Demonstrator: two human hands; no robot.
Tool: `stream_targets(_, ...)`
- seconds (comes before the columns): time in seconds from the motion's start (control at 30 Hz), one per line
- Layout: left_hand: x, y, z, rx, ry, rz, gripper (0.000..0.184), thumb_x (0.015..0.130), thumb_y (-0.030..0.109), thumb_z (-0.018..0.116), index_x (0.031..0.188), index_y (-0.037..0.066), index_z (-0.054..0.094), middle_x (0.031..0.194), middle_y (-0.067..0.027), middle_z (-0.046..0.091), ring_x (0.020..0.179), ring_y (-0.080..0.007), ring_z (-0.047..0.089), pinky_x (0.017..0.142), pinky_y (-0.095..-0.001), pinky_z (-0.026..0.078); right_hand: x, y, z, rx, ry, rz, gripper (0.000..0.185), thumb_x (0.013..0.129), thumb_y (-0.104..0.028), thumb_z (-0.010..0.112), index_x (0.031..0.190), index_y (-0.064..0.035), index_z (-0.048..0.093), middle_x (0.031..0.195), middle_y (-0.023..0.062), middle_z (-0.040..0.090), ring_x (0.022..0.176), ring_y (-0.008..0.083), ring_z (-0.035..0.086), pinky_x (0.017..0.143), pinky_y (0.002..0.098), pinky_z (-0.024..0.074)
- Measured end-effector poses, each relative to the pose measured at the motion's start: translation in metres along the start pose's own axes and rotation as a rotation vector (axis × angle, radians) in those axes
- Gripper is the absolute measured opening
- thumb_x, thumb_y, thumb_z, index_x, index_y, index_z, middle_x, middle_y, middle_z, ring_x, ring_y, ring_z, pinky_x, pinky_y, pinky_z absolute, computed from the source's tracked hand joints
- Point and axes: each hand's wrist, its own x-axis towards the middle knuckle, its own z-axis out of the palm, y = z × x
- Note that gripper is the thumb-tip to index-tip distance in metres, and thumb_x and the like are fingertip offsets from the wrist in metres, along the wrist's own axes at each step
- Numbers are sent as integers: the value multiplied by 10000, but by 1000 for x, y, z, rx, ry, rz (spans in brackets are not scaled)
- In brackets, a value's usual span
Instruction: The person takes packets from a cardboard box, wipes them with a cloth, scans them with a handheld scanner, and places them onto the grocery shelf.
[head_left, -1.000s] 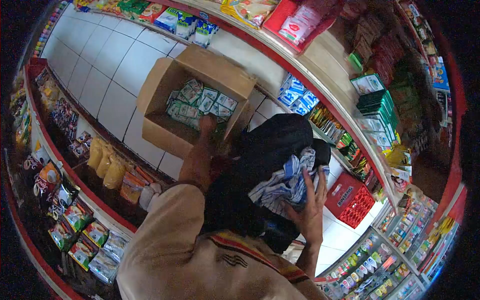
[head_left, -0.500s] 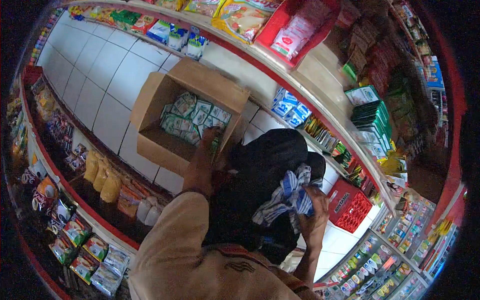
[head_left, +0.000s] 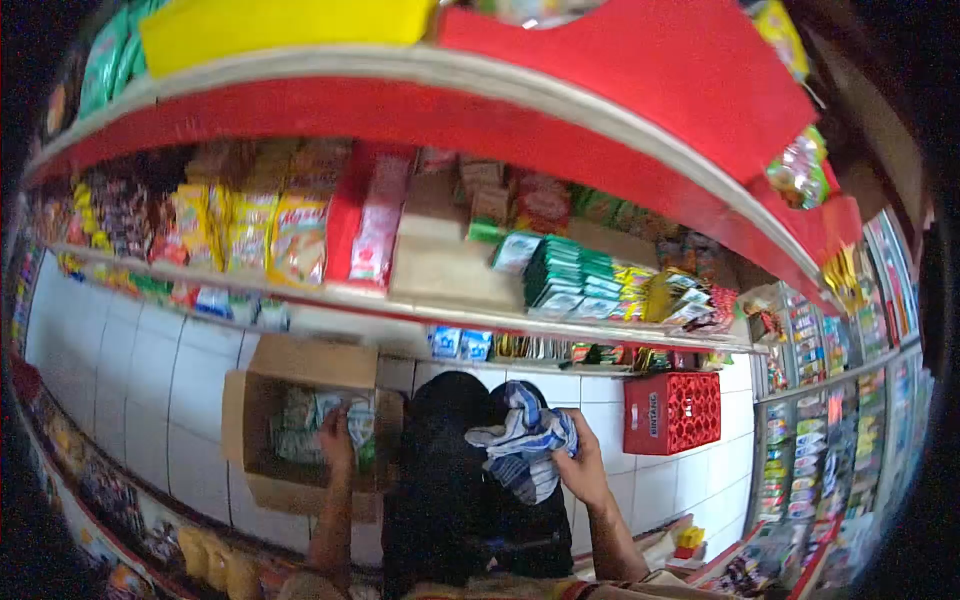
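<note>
Blue-and-white striped cloth [head_left: 524, 446], crumpled in loose folds

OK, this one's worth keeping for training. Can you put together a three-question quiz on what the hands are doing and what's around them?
1. True or false: the left hand reaches into the cardboard box.
2. What do the fingers of the right hand hold?
A) a bottle
B) a striped cloth
C) a spoon
3. Short answer: which hand is nearer the red crate?

Key: 1. True. 2. B. 3. The right hand.
</note>
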Motion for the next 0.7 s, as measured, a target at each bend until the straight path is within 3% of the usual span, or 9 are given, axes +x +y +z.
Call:
stream_targets(0.23,-69,238,25,-218,-198,165,281,1015,176,539,1065,-41,710,1145,-125,668,1130,-224,584,1016,-355,432,-7,-2,16,442,-48,31,392,899,11,537,1286,-41,512,1141,46,603,1094,121,537,966,299,430)
stream_targets(0.27,-84,260,32,-220,-262,176,273,1013,160,536,1065,-45,708,1151,-127,660,1137,-228,579,1016,-357,433,-10,-9,24,628,34,203,394,909,-2,545,1300,-47,513,1163,52,609,1120,136,548,974,325,446)
stream_targets(0.33,-111,274,45,-276,-432,209,209,980,109,590,1104,-4,715,1235,-107,627,1132,-213,589,982,-330,443,-15,-31,28,885,122,453,382,922,-23,566,1300,-52,524,1177,64,638,1123,179,605,950,378,512)
stream_targets(0.37,-127,278,52,-314,-504,144,208,988,105,583,1110,-3,711,1229,-106,632,1107,-181,586,938,-296,450,-14,-28,28,894,120,442,382,922,-23,566,1300,-52,524,1177,64,638,1123,179,605,950,378,512)
stream_targets(0.4,-137,271,64,-336,-534,278,217,992,126,591,1114,-12,705,1191,-88,633,969,-122,589,800,-247,455,-12,-23,27,924,73,341,360,920,-15,567,1277,-50,533,1150,58,650,1083,179,626,923,367,526)
stream_targets(0.43,-142,263,67,-296,-626,231,231,987,142,612,1129,-16,701,1144,-76,629,836,-92,564,680,-246,438,-11,-20,26,951,28,238,339,919,-8,567,1255,-47,542,1122,53,661,1043,178,647,896,357,541)
stream_targets(0.5,-146,297,63,-181,-786,221,213,976,155,635,1018,-39,714,1082,-65,627,762,-94,551,628,-274,426,-12,-22,22,947,97,209,315,890,8,610,1196,-40,557,1062,34,670,964,151,657,867,320,540)
stream_targets(0.63,-150,259,76,-135,-861,200,257,977,149,631,1170,-22,628,1075,-47,614,829,-93,575,683,-269,471,-19,-39,9,721,78,56,358,812,17,696,1137,-36,555,1025,11,648,951,90,604,861,275,501)
stream_targets(0.7,-157,266,90,-455,-491,482,419,1014,181,563,1373,16,422,1163,-55,573,979,-121,587,822,-273,498,-27,-36,9,508,140,-61,388,783,17,719,1132,-40,557,1017,2,638,960,84,592,871,265,486)
